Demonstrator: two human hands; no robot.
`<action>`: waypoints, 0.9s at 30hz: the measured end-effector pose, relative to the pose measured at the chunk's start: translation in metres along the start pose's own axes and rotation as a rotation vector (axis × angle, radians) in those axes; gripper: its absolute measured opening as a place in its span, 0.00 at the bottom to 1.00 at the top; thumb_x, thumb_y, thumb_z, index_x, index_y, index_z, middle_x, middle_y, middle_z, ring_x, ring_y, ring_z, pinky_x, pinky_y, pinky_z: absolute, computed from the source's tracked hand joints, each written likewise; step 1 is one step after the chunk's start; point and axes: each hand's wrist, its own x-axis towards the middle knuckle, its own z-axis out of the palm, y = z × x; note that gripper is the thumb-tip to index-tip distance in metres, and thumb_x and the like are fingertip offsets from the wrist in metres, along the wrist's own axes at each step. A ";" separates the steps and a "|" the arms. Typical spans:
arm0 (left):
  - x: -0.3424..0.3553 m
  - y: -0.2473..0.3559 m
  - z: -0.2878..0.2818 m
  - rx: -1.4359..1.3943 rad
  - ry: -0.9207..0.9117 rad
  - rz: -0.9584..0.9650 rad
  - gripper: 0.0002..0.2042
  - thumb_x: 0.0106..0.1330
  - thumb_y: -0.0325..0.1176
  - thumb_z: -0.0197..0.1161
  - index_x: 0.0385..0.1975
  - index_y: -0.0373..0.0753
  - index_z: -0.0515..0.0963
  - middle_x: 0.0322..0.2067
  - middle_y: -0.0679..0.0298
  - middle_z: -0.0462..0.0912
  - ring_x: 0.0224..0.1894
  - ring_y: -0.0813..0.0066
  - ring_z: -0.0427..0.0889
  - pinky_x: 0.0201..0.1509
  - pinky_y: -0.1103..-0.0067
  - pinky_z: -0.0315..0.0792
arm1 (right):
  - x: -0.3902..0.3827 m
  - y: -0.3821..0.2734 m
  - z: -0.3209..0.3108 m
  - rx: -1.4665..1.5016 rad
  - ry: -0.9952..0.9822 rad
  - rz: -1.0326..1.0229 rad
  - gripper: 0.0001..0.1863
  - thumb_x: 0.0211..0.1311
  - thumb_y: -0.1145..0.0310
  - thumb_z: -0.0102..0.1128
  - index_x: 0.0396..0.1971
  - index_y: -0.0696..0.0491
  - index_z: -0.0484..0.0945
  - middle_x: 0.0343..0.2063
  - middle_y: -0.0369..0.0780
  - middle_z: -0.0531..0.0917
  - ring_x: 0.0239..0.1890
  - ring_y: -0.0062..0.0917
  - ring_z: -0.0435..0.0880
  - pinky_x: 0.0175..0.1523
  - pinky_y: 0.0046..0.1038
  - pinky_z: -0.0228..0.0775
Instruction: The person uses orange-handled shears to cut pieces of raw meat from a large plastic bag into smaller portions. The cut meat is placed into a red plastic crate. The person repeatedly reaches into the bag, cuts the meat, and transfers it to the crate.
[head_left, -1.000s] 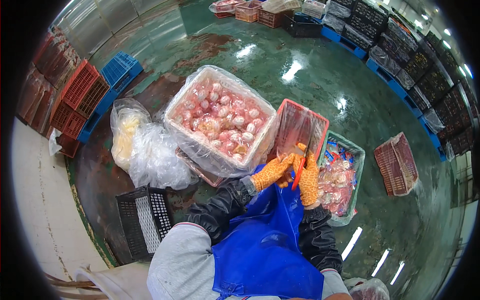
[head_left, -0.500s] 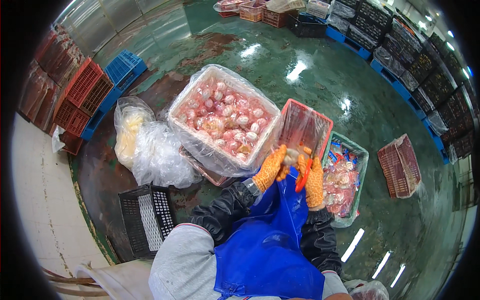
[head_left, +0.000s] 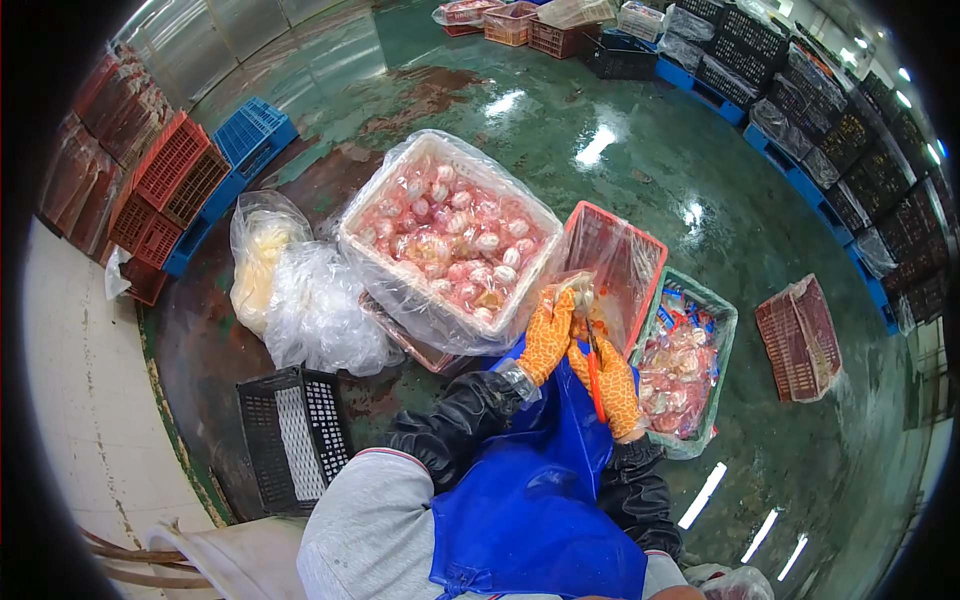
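Both my hands wear orange patterned gloves, close together over the near edge of a red plastic-lined crate [head_left: 655, 250]. My left hand [head_left: 547, 337] is closed on a small clear plastic packet [head_left: 578, 283], whose pale contents are partly hidden by the fingers. Just right of it, my right hand [head_left: 612, 388] grips red-handled scissors [head_left: 597, 385] pointing away from me; their blades are hard to make out. Ahead to the left stands a white tub [head_left: 548, 222], lined with clear film and full of round white-and-pink pieces. A green crate [head_left: 726, 345] at my right contains similar packets, some with blue-and-red printing.
Bags of clear plastic [head_left: 318, 305] lie left of the tub, near a black crate [head_left: 262, 440]. A dark red crate [head_left: 798, 340] stands on the wet green floor [head_left: 520, 130] at right. Stacked crates on blue pallets [head_left: 815, 195] line the far right.
My left hand has turned more upright, raising the packet above its fingers. My right hand has drawn slightly nearer to me, and the red handle now stands straighter.
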 end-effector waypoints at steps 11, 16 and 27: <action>0.000 0.011 0.000 0.153 -0.087 -0.067 0.13 0.66 0.43 0.49 0.39 0.41 0.71 0.11 0.71 0.66 0.09 0.85 0.61 0.11 0.85 0.55 | 0.007 0.007 -0.011 -0.035 -0.052 -0.029 0.24 0.51 0.56 0.62 0.44 0.57 0.73 0.27 0.44 0.79 0.28 0.31 0.77 0.37 0.29 0.69; 0.024 0.009 -0.025 0.106 -0.210 -0.432 0.16 0.64 0.50 0.48 0.37 0.44 0.70 0.12 0.68 0.70 0.08 0.83 0.65 0.08 0.86 0.56 | -0.001 -0.028 -0.016 0.235 -0.182 0.265 0.22 0.56 0.53 0.57 0.44 0.53 0.74 0.19 0.36 0.77 0.17 0.15 0.71 0.20 0.18 0.63; 0.035 -0.001 -0.016 -0.296 -0.126 -0.314 0.10 0.66 0.40 0.49 0.34 0.41 0.70 0.13 0.68 0.69 0.08 0.82 0.64 0.07 0.86 0.55 | 0.018 0.001 -0.019 1.007 -0.466 0.395 0.33 0.62 0.43 0.38 0.47 0.62 0.69 0.18 0.37 0.74 0.11 0.16 0.66 0.16 0.14 0.59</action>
